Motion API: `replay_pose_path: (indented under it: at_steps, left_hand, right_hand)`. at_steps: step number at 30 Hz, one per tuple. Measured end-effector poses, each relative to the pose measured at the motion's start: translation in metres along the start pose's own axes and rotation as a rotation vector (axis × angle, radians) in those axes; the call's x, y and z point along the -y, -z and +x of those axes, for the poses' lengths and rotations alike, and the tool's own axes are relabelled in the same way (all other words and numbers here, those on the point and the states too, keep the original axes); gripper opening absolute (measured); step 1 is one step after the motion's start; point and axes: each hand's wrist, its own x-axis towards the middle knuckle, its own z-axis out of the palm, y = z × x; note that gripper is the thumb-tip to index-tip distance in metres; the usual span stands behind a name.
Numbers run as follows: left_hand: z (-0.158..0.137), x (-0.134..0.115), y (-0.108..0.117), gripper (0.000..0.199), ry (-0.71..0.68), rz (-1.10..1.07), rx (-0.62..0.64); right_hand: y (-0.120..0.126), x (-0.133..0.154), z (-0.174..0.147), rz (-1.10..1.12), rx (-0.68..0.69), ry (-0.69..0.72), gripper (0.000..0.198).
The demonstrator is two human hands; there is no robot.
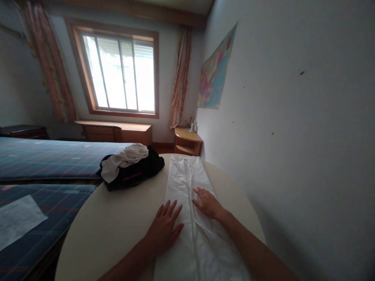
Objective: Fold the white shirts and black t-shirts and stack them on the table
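Observation:
White trousers (pixel 181 181) lie stretched out lengthwise on the round cream table (pixel 117 226), waistband at the far edge and the legs running toward me. My left hand (pixel 165 226) rests with spread fingers on the left leg, partly over its outer edge. On the right leg, a little farther away, my right hand (pixel 206 202) lies with its fingers extended. Neither hand grips anything. Small creases run along the cloth near the right hand and down the middle where the two legs meet. The near ends of the legs are cut off by the picture's bottom edge.
A heap of black clothing (pixel 137 175) with a white cloth (pixel 125 158) on top sits at the table's far left. Beds with plaid mattresses (pixel 58 156) stand on the left, a paper (pixel 17 220) on one. The white wall (pixel 293 156) is close on the right.

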Motion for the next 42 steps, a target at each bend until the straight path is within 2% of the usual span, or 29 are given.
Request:
replay_pose_path:
  at_steps: [3, 7, 15, 21, 25, 30, 35, 38, 42]
  left_hand:
    - [0.003, 0.008, -0.002, 0.06, 0.017, 0.037, 0.027]
    - [0.01, 0.016, -0.002, 0.06, 0.013, 0.055, 0.048]
    - [0.044, 0.039, 0.01, 0.061, 0.058, 0.127, 0.123]
    - [0.073, 0.059, 0.009, 0.06, 0.048, 0.142, 0.104]
    - [0.08, 0.065, 0.005, 0.06, 0.03, 0.153, 0.07]
    - [0.069, 0.063, 0.005, 0.058, -0.041, 0.187, 0.044]
    - [0.046, 0.052, 0.014, 0.051, -0.094, 0.183, 0.019]
    - [0.036, 0.035, 0.02, 0.042, -0.194, 0.106, 0.006]
    - [0.031, -0.004, 0.022, 0.049, -0.427, 0.049, 0.007]
  right_hand:
    - [-0.006, 0.001, -0.014, -0.011, 0.099, -0.072, 0.063]
    - [-0.012, 0.005, -0.013, -0.017, 0.103, -0.103, 0.066]
    - [-0.011, 0.003, 0.033, -0.05, 0.151, -0.166, 0.07]
    - [-0.009, -0.001, 0.063, -0.074, 0.134, -0.191, 0.071]
    - [-0.008, -0.001, 0.068, -0.072, 0.119, -0.201, 0.07]
    - [-0.008, 0.001, 0.05, -0.045, 0.127, -0.169, 0.068]
    - [-0.006, -0.002, 0.011, -0.016, 0.129, -0.046, 0.066]
    - [0.001, -0.008, -0.017, 0.031, 0.088, 0.09, 0.058]
    - [0.014, -0.017, -0.05, 0.145, 0.059, 0.188, 0.04]
